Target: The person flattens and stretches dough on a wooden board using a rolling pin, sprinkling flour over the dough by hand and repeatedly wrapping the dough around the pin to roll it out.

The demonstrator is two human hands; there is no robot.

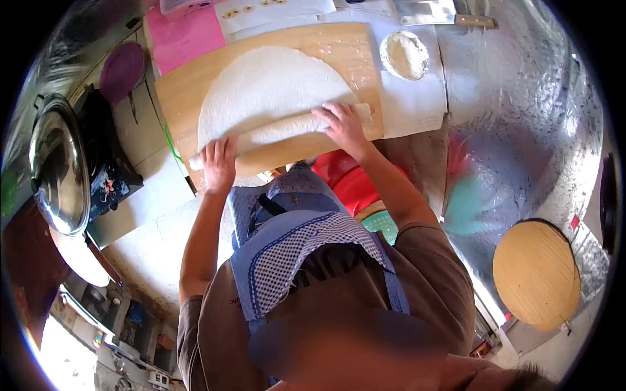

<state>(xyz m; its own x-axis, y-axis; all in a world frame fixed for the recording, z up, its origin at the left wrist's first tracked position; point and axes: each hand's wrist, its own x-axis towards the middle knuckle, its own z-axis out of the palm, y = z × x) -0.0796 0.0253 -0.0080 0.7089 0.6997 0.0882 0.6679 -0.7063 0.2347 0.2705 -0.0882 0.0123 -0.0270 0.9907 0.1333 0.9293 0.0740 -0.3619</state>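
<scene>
A large, thin sheet of dough [274, 78] spreads over a wooden board [173, 98], its far edge rounded. Along the near edge of the sheet lies a long rolling pin [364, 111], slightly slanted, with dough apparently wrapped around its middle. My left hand [218, 161] is closed over the pin near its left end, fingers curled across the top. Toward the other end, my right hand [342, 127] also grips the pin from above, fingers bent over it. Loose flour specks the board's right side.
A bowl of flour [404, 55] stands right of the board, below a cleaver [427, 12]. Pink paper [182, 36] lies at the back left. A lidded pot [62, 169] is at far left, a round wooden lid [536, 275] at lower right, and a red basin [349, 179] beneath the board's front edge.
</scene>
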